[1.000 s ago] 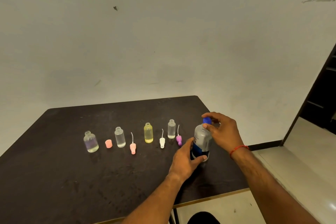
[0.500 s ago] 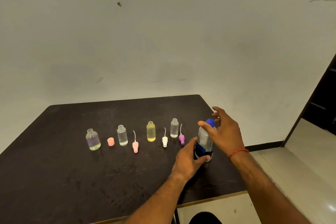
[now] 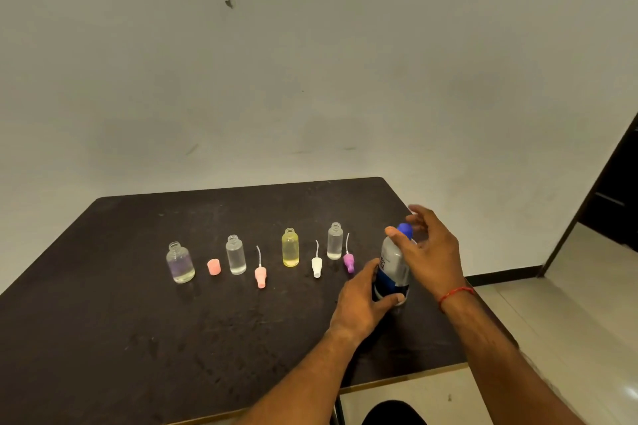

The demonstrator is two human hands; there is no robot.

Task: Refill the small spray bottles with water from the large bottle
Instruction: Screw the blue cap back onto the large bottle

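The large bottle [image 3: 393,264], clear with a blue label and a blue cap [image 3: 404,230], stands upright at the right of the dark table [image 3: 103,338]. My left hand [image 3: 362,304] grips its lower body. My right hand [image 3: 426,252] hovers at the cap with fingers spread, thumb beside it. Several small uncapped bottles stand in a row: a wide clear one [image 3: 180,263], a clear one [image 3: 235,255], a yellow one [image 3: 290,247] and a clear one [image 3: 335,241]. Between them lie a pink cap [image 3: 214,267] and spray heads in pink [image 3: 260,276], white [image 3: 316,266] and purple [image 3: 349,261].
The table's front edge [image 3: 397,379] runs just below my forearms, and its right corner is close to the large bottle. A plain wall stands behind the table. Tiled floor [image 3: 569,304] and a dark doorway [image 3: 614,190] lie to the right.
My right hand has loosened from pinching the blue cap to spread fingers around it. My left hand keeps hold of the bottle. The view has shifted slightly.
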